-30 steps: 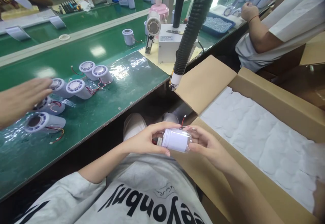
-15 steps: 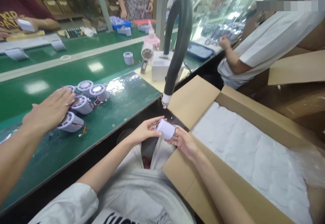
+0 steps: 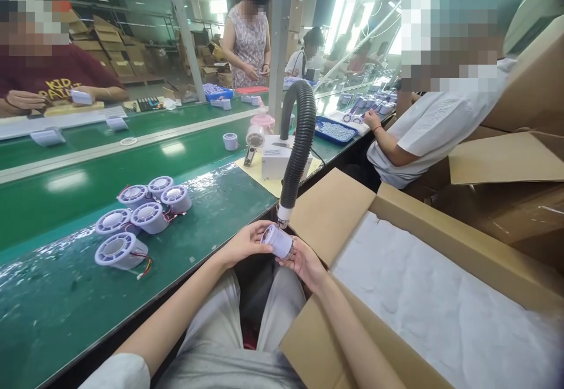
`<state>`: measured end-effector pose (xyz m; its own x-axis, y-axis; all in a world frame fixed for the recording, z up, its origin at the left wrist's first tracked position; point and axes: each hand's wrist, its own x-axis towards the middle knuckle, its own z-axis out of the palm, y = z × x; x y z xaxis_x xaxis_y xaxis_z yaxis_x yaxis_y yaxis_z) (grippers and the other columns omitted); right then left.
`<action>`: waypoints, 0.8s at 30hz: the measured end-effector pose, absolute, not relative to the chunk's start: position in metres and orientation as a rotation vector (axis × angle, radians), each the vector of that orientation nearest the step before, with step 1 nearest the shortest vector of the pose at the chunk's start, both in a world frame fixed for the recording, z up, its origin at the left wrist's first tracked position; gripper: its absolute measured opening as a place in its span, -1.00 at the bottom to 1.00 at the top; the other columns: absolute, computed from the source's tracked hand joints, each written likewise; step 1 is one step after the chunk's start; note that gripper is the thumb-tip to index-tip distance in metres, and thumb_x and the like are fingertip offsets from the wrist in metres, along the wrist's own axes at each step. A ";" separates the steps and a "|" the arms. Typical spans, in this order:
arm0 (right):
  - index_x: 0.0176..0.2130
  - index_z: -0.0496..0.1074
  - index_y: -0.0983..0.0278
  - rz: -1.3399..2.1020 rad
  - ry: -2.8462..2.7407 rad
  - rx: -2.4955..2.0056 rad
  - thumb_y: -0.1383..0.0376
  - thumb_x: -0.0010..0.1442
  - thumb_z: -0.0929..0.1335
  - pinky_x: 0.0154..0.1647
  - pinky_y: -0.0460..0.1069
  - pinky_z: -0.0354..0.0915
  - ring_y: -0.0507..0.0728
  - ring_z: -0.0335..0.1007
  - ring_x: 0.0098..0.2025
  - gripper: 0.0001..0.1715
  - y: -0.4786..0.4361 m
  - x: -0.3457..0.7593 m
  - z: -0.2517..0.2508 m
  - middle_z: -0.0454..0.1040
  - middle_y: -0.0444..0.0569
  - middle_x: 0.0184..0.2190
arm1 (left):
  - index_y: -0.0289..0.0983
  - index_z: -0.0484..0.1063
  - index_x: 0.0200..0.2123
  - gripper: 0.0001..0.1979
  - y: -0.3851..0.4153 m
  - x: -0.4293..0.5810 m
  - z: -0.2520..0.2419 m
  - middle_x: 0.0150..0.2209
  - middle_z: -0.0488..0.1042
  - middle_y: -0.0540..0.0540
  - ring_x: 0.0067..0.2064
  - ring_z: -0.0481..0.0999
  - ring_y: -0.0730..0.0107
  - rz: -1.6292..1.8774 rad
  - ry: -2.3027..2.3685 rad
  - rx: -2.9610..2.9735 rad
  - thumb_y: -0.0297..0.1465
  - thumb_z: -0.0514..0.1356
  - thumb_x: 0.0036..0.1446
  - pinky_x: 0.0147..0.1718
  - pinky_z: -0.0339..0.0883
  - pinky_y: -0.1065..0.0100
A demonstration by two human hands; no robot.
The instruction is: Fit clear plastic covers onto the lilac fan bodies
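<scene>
Between my two hands is a lilac cylindrical fan housing [image 3: 278, 242], tilted, with a round slotted end toward the left. My left hand [image 3: 250, 244] grips its left end by the fingers and thumb. Around the right end curl the fingers of my right hand [image 3: 305, 262]. Just above the housing hangs the white-tipped end of a black ribbed hose [image 3: 300, 136]; its metal tip is at the housing's upper edge, and I cannot tell whether they touch. Several similar fan housings [image 3: 118, 250] with thin coloured wires stand on the green bench [image 3: 189, 283] at the left.
An open cardboard box [image 3: 440, 224] with white padding [image 3: 409, 295] lies at my right. A white box-shaped unit [image 3: 275, 160] bears the hose, beside a handheld fan [image 3: 254, 142]. A co-worker in a white shirt [image 3: 449, 113] sits at the right near a blue tray [image 3: 337, 130]; others work across the bench.
Another person's hand over the fan housings at the left has withdrawn. The view has tilted up. The housing in my hands has come closer to the hose tip.
</scene>
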<state>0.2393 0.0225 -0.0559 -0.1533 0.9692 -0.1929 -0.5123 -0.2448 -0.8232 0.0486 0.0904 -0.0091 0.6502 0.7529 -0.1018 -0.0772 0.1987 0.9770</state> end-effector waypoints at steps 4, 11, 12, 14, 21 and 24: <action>-0.09 0.36 0.22 1.573 -0.846 -0.898 0.10 0.01 0.53 -0.22 0.03 0.48 0.13 0.53 -0.26 -0.47 0.010 0.241 -0.050 0.54 -0.03 -0.21 | -0.25 0.37 0.04 -0.32 0.077 0.041 -0.006 0.16 0.38 -0.29 0.08 0.48 0.18 0.615 0.619 1.236 -0.42 0.49 -0.20 0.01 0.37 0.22; -0.07 0.43 0.18 1.323 -1.129 -0.925 0.31 -0.09 0.59 0.08 0.12 0.38 0.20 0.38 0.07 -0.41 -0.014 0.252 -0.039 0.45 0.01 0.04 | -0.21 0.30 0.16 -0.23 0.064 0.039 -0.013 0.15 0.39 -0.28 0.04 0.49 0.21 0.518 0.567 1.210 -0.46 0.47 -0.15 -0.04 0.39 0.26; -0.06 0.43 0.18 1.296 -1.161 -0.930 0.31 -0.08 0.59 0.10 0.14 0.38 0.21 0.38 0.09 -0.42 -0.014 0.254 -0.038 0.45 0.03 0.06 | -0.21 0.30 0.17 -0.23 0.064 0.041 -0.014 0.15 0.39 -0.27 0.04 0.50 0.21 0.524 0.563 1.209 -0.46 0.47 -0.15 -0.04 0.39 0.27; -0.04 0.42 0.18 1.245 -1.213 -0.938 0.28 -0.05 0.58 0.10 0.17 0.38 0.22 0.38 0.10 -0.42 -0.013 0.256 -0.037 0.44 0.04 0.07 | -0.21 0.32 0.16 -0.24 0.066 0.043 -0.015 0.15 0.39 -0.26 0.04 0.50 0.21 0.553 0.564 1.206 -0.45 0.47 -0.14 -0.03 0.39 0.26; -0.01 0.44 0.17 0.989 -1.554 -1.040 0.33 0.05 0.54 0.19 0.22 0.32 0.27 0.32 0.19 -0.50 -0.042 0.261 -0.018 0.42 0.07 0.12 | -0.16 0.35 0.16 -0.29 0.039 0.034 0.002 0.19 0.37 -0.23 0.13 0.44 0.13 0.530 0.509 1.375 -0.43 0.45 -0.10 0.08 0.36 0.16; 0.01 0.40 0.12 0.849 -1.722 -1.077 0.34 0.10 0.51 0.18 0.21 0.33 0.25 0.35 0.16 -0.51 -0.062 0.262 -0.003 0.40 0.04 0.15 | -0.15 0.36 0.16 -0.29 0.020 0.029 0.012 0.20 0.36 -0.21 0.17 0.41 0.10 0.534 0.491 1.464 -0.43 0.44 -0.09 0.15 0.30 0.12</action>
<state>0.2618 -0.0621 -0.0030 -0.2091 0.9199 0.3317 0.2968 0.3829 -0.8748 0.0292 0.0195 0.0121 0.7905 0.6123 0.0116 -0.0402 0.0331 0.9986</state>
